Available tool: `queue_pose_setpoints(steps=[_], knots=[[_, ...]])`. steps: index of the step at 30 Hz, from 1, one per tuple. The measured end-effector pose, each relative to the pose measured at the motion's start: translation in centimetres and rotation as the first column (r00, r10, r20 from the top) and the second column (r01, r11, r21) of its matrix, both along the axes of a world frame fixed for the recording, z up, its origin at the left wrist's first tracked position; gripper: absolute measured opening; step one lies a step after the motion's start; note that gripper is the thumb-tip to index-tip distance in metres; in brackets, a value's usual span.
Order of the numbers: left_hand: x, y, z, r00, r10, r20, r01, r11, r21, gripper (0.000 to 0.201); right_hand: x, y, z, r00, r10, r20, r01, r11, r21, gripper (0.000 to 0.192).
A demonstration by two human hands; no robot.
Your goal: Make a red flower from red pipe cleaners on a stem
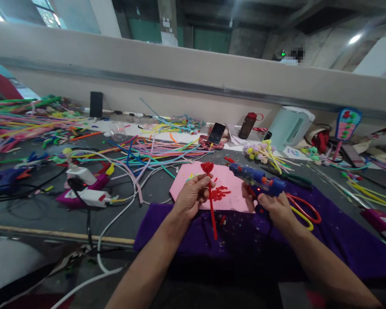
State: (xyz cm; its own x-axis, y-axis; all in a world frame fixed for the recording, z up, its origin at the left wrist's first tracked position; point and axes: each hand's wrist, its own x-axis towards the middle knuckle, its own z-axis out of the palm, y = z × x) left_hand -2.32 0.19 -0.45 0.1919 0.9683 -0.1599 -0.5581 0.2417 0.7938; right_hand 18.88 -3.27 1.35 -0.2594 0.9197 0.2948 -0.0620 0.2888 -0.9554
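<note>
My left hand (192, 195) pinches a red pipe-cleaner flower (209, 189) by its stem, the curled red head up and the stem hanging down over the purple cloth (341, 240). My right hand (275, 208) grips a blue hot glue gun (257, 177), its nozzle pointing left toward the flower head. Under both lies a pink foam sheet (233, 189) with red scraps on it.
Red and yellow scissors (304, 210) lie right of my right hand. Loose pipe cleaners (154, 150), white cables and chargers (90, 197) cover the left. A phone (216, 133), a bottle (247, 125), a pale kettle (291, 126) and finished flowers (263, 152) stand behind.
</note>
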Motion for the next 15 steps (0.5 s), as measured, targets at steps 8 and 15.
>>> queue_pose_setpoints(steps=[8,15], knots=[[0.0,-0.1,-0.1,1.000,-0.004,-0.001,0.004,0.998,0.066,0.024,-1.8,-0.5,-1.2,0.993,0.083,0.088,-0.094,0.987,0.133,0.040],[0.1,-0.2,0.1,0.998,-0.010,-0.068,0.015,0.997,0.072,0.022,-2.0,-0.4,-1.4,0.996,0.055,0.076,-0.066,0.988,0.142,0.039]])
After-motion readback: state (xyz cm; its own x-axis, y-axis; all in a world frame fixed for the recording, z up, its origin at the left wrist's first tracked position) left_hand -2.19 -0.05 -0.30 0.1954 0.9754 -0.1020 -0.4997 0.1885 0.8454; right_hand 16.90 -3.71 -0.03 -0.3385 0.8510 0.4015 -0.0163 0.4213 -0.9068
